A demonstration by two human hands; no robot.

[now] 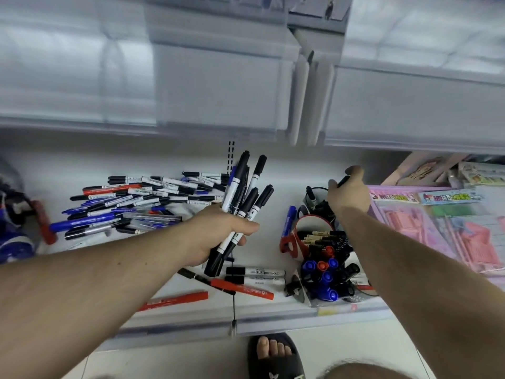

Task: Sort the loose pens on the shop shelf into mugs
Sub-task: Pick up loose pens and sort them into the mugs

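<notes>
Landmark: the red mug [306, 236], standing right of centre on the shelf [273, 310].

Far left of the mug: the pile [136, 203] of loose pens, black, blue and a few red, lies heaped on the shelf. We judge this the bulk of the work left.

Left of the mug, nearer the shelf's front edge: a red marker [175, 300] lies alone; closer to the mug, a second red marker [243, 289] and two white-barrelled pens [257, 275] lie flat.

Just left of the mug, raised above the shelf: the left hand [218, 236], its grip clamped on a bundle [240, 203] of black-capped pens, tips fanned upward. None of these is in a mug yet.

Touching the mug's left side: one blue marker [290, 220] leans or lies against it; we cannot tell which.

The mug itself holds black-capped pens. Just in front of it, a second holder [328, 283] is packed with blue, red and black caps; whether it is a mug we cannot tell.

Behind the mug: the right hand [348, 192], grip pinched on a single black pen [343, 181], over a dark mug [318, 201] that already holds at least one pen.

Judgement: sorting well begun, three containers part filled; pile, strays and bundle remain.
</notes>
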